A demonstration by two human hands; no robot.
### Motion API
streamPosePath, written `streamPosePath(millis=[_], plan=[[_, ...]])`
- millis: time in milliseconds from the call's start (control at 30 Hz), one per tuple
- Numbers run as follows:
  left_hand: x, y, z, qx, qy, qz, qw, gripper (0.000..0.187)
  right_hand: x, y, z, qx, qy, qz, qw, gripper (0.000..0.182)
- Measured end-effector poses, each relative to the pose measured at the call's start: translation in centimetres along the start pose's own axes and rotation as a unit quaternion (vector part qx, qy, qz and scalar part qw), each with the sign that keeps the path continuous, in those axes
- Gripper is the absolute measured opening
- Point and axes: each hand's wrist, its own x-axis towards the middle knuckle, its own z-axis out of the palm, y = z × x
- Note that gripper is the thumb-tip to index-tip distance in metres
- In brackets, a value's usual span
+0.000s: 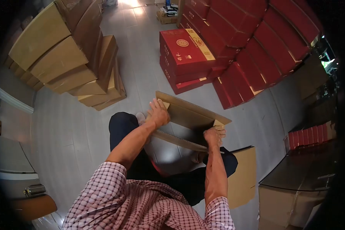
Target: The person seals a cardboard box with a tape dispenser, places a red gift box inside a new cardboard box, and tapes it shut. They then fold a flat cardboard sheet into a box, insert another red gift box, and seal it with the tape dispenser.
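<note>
One flat brown cardboard carton (189, 115) sits in front of a seated person, seen from above, held over the knees and the pale tiled floor (142, 76). It is an unassembled box of corrugated board; its near edge shows the wavy inner layer. The left hand (158, 113) is closed over the carton's left corner, fingers curled around a small flap there. The right hand (214, 136) grips the right corner in the same way, fingers wrapped tightly over the edge. Both hands have hold of the carton and nothing else.

The person wears a short-sleeved pink and white checked shirt (142, 203) and dark trousers (120, 126). One more flat sheet of brown board (243, 176) leans beside the right leg, partly hidden behind it.

Ahead lies a stack of about four red boxes (184, 59), smooth and rectangular, the top one bearing a gold band and a round gold emblem. Behind and to the right, many more red boxes (253, 42) stand packed in slanting rows; their number is too great to count and the frame's dark edge cuts them off.

To the left, a leaning pile of plain brown cartons (65, 57), roughly eight, rises from the floor. At far right, a dark glass surface (299, 172) holds a short row of red boxes (306, 136), blurred by the lens. The corners are black and unreadable.
</note>
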Motion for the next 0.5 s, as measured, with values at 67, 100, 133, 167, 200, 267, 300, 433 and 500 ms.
streamPosePath(millis=[67,100,133,167,200,267,300,433,500], plan=[[-1.1,0.0,-2.8,-0.190,-0.025,-0.038,0.981,0.082,0.6,1.4,0.4,0.024,0.003,-0.033,0.999,0.101],[-0.8,-0.2,-3.8,-0.283,-0.034,-0.054,0.957,0.087,5.3,3.9,2.7,-0.003,-0.007,-0.100,0.995,0.093],[1.4,-2.2,-1.5,-0.213,-0.090,0.052,0.971,0.082,6.6,5.1,3.4,-0.021,0.000,-0.143,0.990,0.084],[2.1,-4.2,-1.4,-0.218,-0.114,0.101,0.964,0.082,8.0,6.3,4.0,-0.038,0.009,-0.185,0.982,0.076],[2.6,-6.0,-1.2,-0.222,-0.142,0.150,0.953,0.082,5.5,7.3,2.6,-0.046,0.035,-0.206,0.977,0.066],[2.9,-8.2,0.4,-0.235,-0.137,0.206,0.940,0.081,1.0,8.0,-0.7,-0.062,0.090,-0.248,0.962,0.049],[2.5,-8.7,0.6,-0.259,-0.129,0.213,0.933,0.079,0.6,8.1,-0.8,-0.086,0.122,-0.273,0.950,0.049],[1.5,-10.9,2.4,-0.362,-0.103,0.225,0.899,0.078,2.8,8.0,-0.5,-0.104,-0.042,-0.279,0.954,0.051],[2.2,-11.2,2.3,-0.395,-0.080,0.217,0.889,0.077,0.6,6.5,-3.1,-0.074,-0.097,-0.252,0.960,0.058]])
